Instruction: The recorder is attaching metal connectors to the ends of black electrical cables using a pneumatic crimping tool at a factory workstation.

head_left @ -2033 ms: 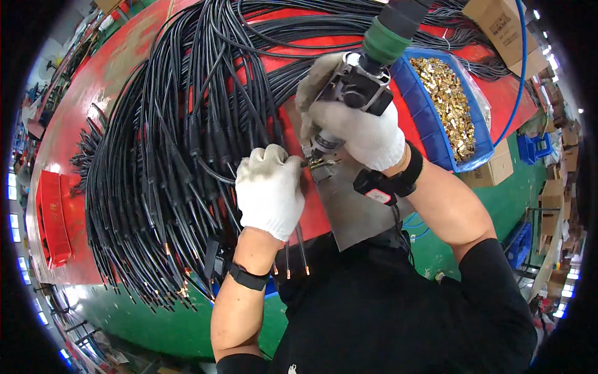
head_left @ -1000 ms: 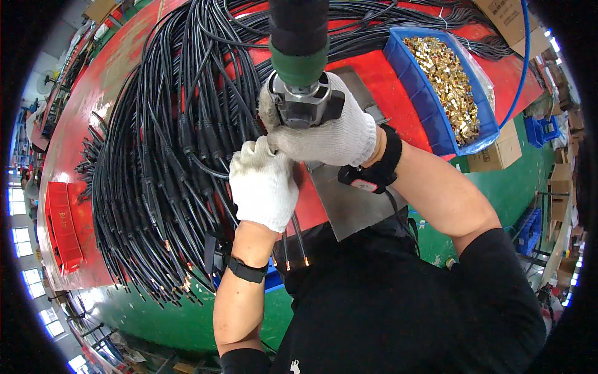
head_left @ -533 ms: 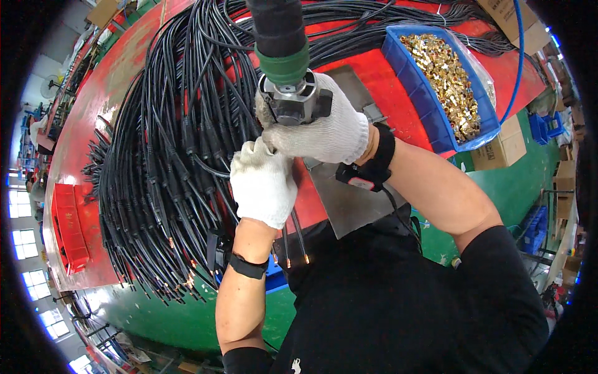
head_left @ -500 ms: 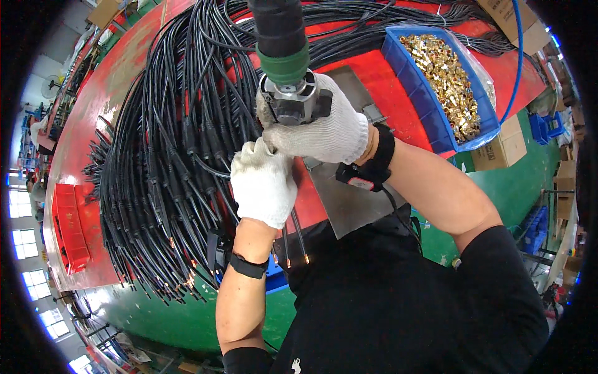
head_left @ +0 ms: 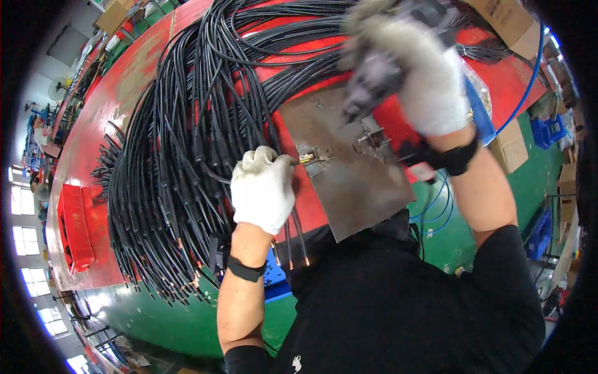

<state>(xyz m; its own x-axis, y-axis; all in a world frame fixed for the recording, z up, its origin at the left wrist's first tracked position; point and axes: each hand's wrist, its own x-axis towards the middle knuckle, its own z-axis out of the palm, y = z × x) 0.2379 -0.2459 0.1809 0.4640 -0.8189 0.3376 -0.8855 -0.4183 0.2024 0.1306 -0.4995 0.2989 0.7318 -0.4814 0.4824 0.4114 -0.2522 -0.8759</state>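
In a white knit glove, my left hand (head_left: 263, 190) is closed around the end of a black cable, at the left edge of a grey metal plate (head_left: 355, 199). A brass terminal (head_left: 306, 158) pokes out past its fingers over that plate. Gloved too, my right hand (head_left: 430, 81) is smeared by motion but wrapped round a dark hand-held power tool (head_left: 377, 75), its narrow end tilted down toward the plate. A small metal fixture (head_left: 372, 134) sits on the plate below the tool. Several loose cable ends with copper tips hang below my left hand.
A thick bundle of black cables (head_left: 205, 112) covers the left of the red table. My right arm mostly hides a blue bin (head_left: 483, 115). A red bin (head_left: 73, 227) sits at the left edge, a blue hose (head_left: 536, 68) curves at right, and a blue container (head_left: 274, 277) is below the table edge.
My right hand has swung the tool up and to the right, away from my left hand. The brass terminal and the plate's fixture now show. My left hand has stayed nearly in place.
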